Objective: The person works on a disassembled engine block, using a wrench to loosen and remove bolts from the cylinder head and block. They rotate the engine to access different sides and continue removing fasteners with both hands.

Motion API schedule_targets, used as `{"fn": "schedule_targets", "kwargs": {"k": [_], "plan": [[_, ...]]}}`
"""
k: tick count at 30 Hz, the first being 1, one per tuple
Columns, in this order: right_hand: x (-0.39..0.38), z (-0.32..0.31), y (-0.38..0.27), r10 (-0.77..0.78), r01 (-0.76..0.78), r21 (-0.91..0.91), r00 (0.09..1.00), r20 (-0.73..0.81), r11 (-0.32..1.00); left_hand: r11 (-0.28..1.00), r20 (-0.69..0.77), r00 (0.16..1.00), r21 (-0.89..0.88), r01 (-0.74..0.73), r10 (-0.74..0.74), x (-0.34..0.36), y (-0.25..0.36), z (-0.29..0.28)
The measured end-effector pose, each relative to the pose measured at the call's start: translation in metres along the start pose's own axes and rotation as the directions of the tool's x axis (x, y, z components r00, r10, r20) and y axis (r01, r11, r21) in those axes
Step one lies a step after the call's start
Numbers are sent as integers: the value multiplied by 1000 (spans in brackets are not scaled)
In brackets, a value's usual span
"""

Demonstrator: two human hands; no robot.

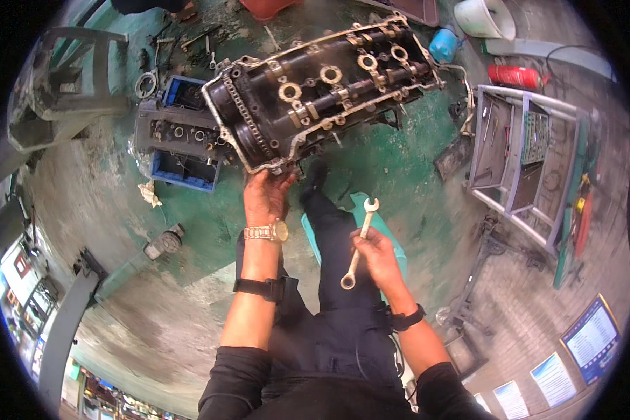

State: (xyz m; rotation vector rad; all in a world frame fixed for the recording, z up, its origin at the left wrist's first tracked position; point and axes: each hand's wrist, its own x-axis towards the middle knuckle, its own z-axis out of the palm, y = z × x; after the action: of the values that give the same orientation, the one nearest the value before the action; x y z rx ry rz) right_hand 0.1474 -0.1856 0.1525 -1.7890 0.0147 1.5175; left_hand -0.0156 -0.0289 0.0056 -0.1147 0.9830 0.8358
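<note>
A dark cylinder head (315, 77) with exposed camshafts, a chain and a pale gasket rim fills the upper middle. My left hand (266, 192), with a wristwatch, is at its near-left lower corner, fingers curled up against the edge; the fingertips are partly hidden. In my right hand (374, 248), lower and to the right, is a steel combination wrench (368, 218), held upright in view with the open end at the top and the ring end at the bottom, apart from the cylinder head.
At left are blue bins (182, 180) with parts and a grey lift post (70, 336). A metal tool cart (565, 140), red cylinder (518, 76) and blue container (442, 45) are at right. A turquoise plastic piece (395, 255) lies by my legs.
</note>
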Motion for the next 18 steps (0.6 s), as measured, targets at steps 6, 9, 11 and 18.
{"fn": "schedule_targets", "kwargs": {"k": [6,9,11,18], "plan": [[-13,-7,20,13,-13,34,1000,-7,999,997,-8,1000,72,-2,3,-4,3,1],[-11,-22,26,6,-4,34,999,-54,999,994,73,997,102,-37,30,-4,0,2],[-8,-31,28,54,-47,75,995,-89,996,983,49,996,168,-80,73,-5,1,2],[4,-46,12,28,-25,48,998,-58,999,961,-122,992,275,-7,42,-10,10,7]]}}
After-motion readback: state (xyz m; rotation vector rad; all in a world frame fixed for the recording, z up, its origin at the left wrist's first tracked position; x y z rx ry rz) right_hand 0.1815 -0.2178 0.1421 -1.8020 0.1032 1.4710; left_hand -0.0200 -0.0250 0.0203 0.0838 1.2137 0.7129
